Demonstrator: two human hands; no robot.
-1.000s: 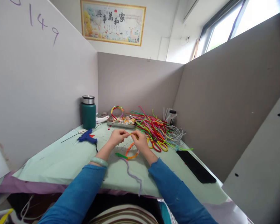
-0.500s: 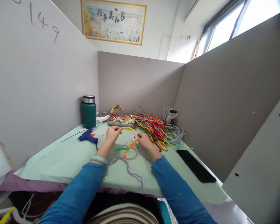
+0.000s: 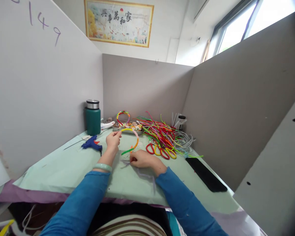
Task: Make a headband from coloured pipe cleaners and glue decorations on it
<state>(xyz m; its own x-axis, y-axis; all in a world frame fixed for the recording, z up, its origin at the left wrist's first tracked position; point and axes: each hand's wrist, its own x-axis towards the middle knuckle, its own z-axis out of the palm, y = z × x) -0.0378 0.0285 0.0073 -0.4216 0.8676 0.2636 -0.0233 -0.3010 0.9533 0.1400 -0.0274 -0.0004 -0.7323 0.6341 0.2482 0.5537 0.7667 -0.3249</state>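
The curved, fuzzy open hoop is banded yellow, pale pink, orange and green. The thin, fuzzy strand looks lilac, though blurred. The pistol-shaped plastic glue gun is blue with an orange-red trigger.

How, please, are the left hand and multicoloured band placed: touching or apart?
Touching: the head view shows the left hand pinching the multicoloured band by its yellow end.

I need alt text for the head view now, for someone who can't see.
The left hand holds the yellow end of a multicoloured arc; the right hand is at a blurred lilac strip. A blue glue gun lies to the left, a tangle of bright strips beyond at right.
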